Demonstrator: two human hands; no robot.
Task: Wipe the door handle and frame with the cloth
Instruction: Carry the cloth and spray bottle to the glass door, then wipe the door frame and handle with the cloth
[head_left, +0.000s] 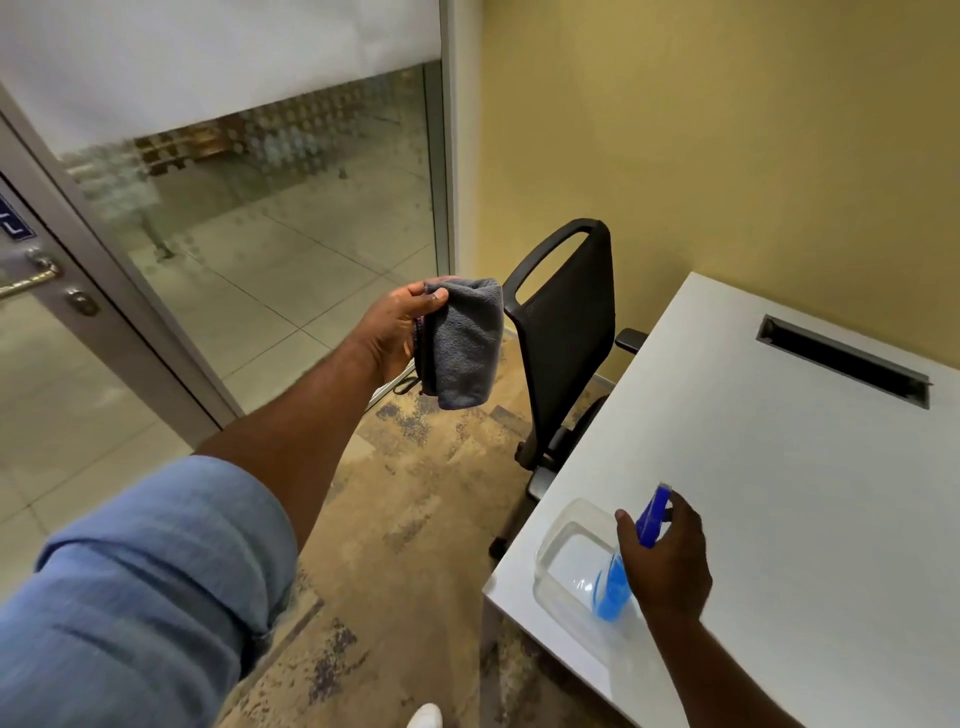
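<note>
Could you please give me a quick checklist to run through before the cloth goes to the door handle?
1. Cloth held in the left hand: ok.
2. Cloth dampened with spray: cannot tell.
3. Spray bottle gripped by the right hand over the clear container on the white table: ok.
4. Door handle in view and unobstructed: ok.
5. Cloth touching the handle: not ok, well apart.
6. Chair clear of the path to the door: ok.

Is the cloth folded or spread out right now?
Folded: the grey cloth hangs doubled over in a thick bundle from the left hand, layered edges showing.
</note>
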